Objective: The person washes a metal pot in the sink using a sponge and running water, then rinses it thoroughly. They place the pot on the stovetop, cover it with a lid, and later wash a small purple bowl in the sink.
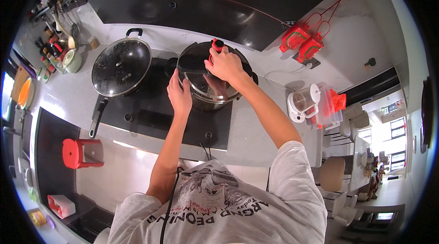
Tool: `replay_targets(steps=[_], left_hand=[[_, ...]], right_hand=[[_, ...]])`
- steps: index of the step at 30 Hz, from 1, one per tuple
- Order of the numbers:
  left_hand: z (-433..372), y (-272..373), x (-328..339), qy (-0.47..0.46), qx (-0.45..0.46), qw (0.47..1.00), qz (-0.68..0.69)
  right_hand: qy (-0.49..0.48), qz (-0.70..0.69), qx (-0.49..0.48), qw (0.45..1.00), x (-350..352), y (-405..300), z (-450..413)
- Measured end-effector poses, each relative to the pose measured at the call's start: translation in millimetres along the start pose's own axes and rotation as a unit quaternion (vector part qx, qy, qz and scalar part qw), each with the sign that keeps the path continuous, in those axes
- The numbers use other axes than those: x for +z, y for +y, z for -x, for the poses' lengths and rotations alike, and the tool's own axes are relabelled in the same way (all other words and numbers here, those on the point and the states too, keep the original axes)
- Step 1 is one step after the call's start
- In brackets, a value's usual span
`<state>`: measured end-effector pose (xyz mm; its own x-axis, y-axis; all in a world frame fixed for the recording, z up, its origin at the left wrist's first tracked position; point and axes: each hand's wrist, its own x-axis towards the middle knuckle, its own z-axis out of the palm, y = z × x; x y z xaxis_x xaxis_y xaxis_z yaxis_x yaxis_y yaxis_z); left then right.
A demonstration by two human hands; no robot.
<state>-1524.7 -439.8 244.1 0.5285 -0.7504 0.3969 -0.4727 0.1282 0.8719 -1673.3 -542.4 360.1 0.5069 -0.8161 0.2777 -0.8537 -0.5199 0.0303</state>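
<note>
A large steel pressure cooker (pixel 209 101) stands on the black cooktop (pixel 151 117), its shiny lid (pixel 202 86) on top with a dark bar across it. My right hand (pixel 224 64) is curled around the red and black knob (pixel 217 45) at the lid's middle; the palm side is hidden. At the lid's left rim rests my left hand (pixel 180 94), fingers spread along the edge and thumb apart from them, holding nothing. Left of the cooker, a black pan with a glass lid (pixel 121 67) sits on the cooktop, its long handle (pixel 98 117) pointing towards me.
An electric kettle (pixel 306 100) on a white base stands on the right of the counter, beside a clear plastic box (pixel 329 110). Utensils and a pale green pot (pixel 72 61) are at the left. Red ornaments (pixel 296 36) hang on the wall. A red stool (pixel 82 153) stands lower left.
</note>
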Motion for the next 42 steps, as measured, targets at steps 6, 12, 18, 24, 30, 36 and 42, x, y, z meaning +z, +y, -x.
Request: replay_targets(steps=[6,12,18,24,30,36,42], left_hand=[[-8.0,1.4,-2.0,-0.019,0.025,0.998,-0.061],[-9.7,-2.6,-11.7,-0.079,0.011,0.996,-0.045],[-9.6,-0.6,-17.7,-0.127,-0.030,0.990,-0.052],[-30.0,-11.3,-8.5,-0.069,-0.004,0.997,-0.034],[-90.6,-76.1,-4.2,-0.108,0.007,0.994,0.004],[-86.1,-62.3,17.1,-0.106,-0.033,0.993,0.037],[-108.1,-64.5,-1.8,-0.116,-0.094,0.989,-0.017]], right_hand=[[-0.069,-0.041,0.127,0.989,-10.1,-11.1,-13.6],[-0.099,-0.016,0.136,0.986,-3.1,-13.5,-16.9],[-0.120,0.010,-0.058,0.991,-14.4,9.2,-7.1],[-0.176,-0.022,-0.106,0.978,-39.4,23.5,-1.0],[0.305,-0.229,0.091,0.920,25.7,101.1,52.7],[0.094,-0.417,0.382,0.819,124.4,155.4,112.7],[0.145,-0.447,0.350,0.810,138.1,119.4,107.5]])
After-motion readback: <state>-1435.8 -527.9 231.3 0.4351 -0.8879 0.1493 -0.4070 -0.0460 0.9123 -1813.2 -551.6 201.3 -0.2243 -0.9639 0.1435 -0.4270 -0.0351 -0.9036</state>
